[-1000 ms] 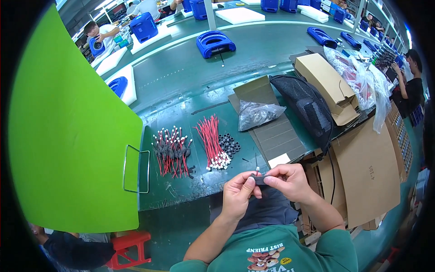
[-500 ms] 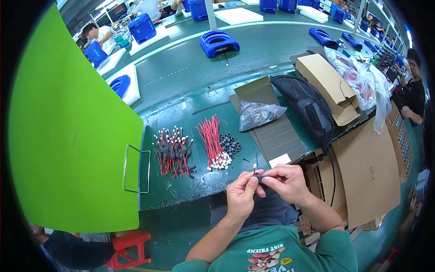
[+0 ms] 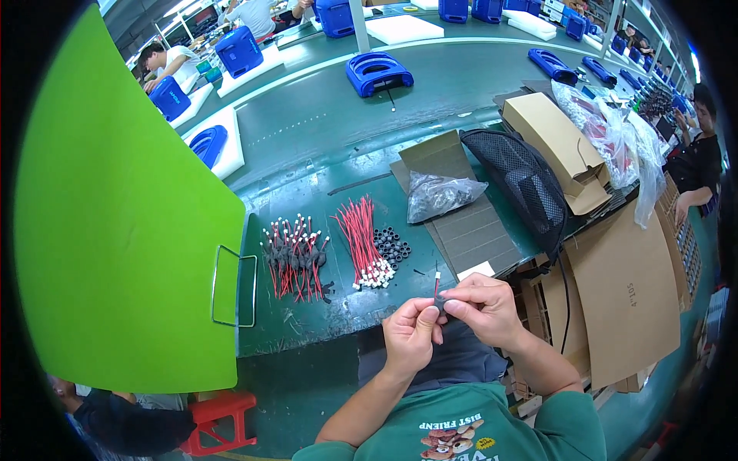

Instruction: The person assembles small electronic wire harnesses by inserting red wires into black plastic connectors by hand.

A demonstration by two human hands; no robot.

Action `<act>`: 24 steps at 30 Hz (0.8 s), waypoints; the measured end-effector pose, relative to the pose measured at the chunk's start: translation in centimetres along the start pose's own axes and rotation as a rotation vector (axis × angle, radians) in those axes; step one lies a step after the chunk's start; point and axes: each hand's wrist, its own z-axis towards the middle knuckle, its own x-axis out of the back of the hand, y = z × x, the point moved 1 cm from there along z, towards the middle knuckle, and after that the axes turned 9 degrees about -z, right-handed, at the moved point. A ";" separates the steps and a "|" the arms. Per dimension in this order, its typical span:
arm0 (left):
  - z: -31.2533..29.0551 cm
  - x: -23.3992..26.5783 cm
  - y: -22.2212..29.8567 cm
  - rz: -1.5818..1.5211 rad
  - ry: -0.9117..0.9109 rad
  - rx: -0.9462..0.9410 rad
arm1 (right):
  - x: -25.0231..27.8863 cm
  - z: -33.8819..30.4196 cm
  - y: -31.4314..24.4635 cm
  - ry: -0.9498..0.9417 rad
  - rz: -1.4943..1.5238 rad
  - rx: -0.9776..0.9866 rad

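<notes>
Left of the fingers and beyond them on the desk [image 3: 296, 332] lie red wires with dark wrapping [image 3: 294, 258], followed rightward by unwrapped red wires [image 3: 358, 240] and black rings [image 3: 393, 247]. The left fingers [image 3: 424, 320] and right fingers [image 3: 464, 310], both closed in a pinch, meet on a small dark piece [image 3: 440, 303], from which a red lead [image 3: 437, 287] rises to a white connector [image 3: 437, 274]; uneven pressure could twist the piece and strain the lead.

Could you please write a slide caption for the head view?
Left hand and right hand pinching a dark piece near red wires on a table.
</notes>
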 end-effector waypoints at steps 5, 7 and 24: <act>-0.6 0.2 0.9 0.088 -0.070 -0.031 | -0.7 0.5 0.0 -0.137 0.291 -0.189; -0.7 0.1 1.2 0.288 -0.121 -0.127 | 0.2 0.5 0.1 -0.191 0.233 -0.173; -1.9 2.5 2.1 -0.412 -0.265 0.476 | -3.6 0.1 0.8 -0.259 0.788 -0.299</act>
